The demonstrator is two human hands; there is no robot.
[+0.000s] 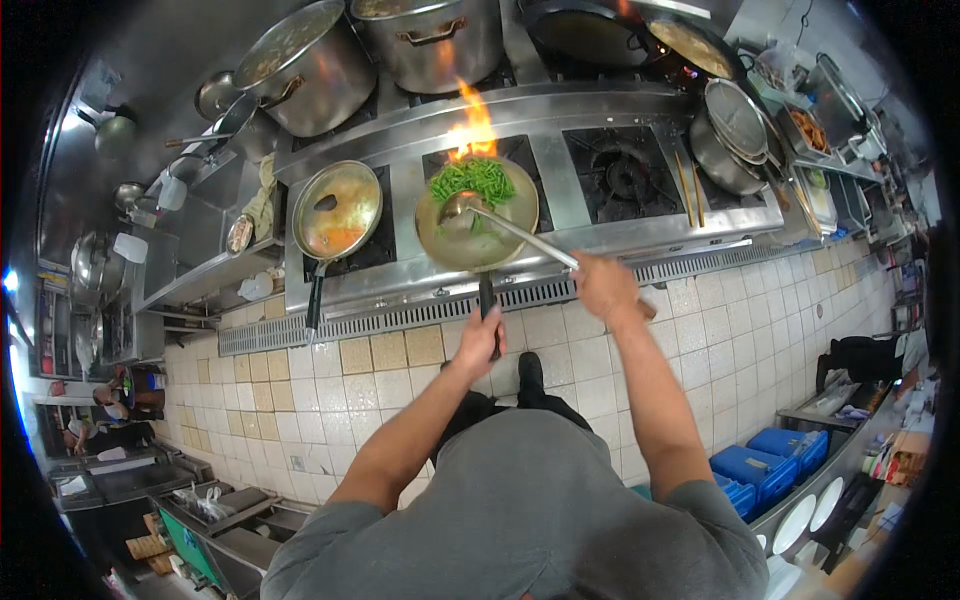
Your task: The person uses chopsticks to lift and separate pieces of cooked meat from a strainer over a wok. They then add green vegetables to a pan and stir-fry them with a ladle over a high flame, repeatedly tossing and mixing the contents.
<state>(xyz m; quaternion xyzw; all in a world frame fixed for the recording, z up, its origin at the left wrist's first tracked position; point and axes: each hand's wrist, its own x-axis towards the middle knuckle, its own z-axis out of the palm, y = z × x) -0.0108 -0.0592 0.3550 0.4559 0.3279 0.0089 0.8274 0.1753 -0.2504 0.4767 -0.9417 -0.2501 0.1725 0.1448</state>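
Note:
My left hand (481, 343) is closed around the black handle of a frying pan (476, 251) over a stove burner. Chopped green vegetables (472, 182) are heaped at the pan's far side, and flames (474, 129) rise just behind them. My right hand (606, 287) grips a long-handled metal ladle (459, 210), whose bowl is in the pan against the near side of the greens. A second frying pan (337, 214) rests on the burner to the left, with orange-brown liquid and a dark piece in it.
Large stockpots (315, 67) stand behind the burners. To the right are a bare burner (626, 172), wooden chopsticks (686, 191) and a pot with a strainer (735, 120). Blue bins (772, 465) are behind me at right. Other people (862, 364) are at the far right and left.

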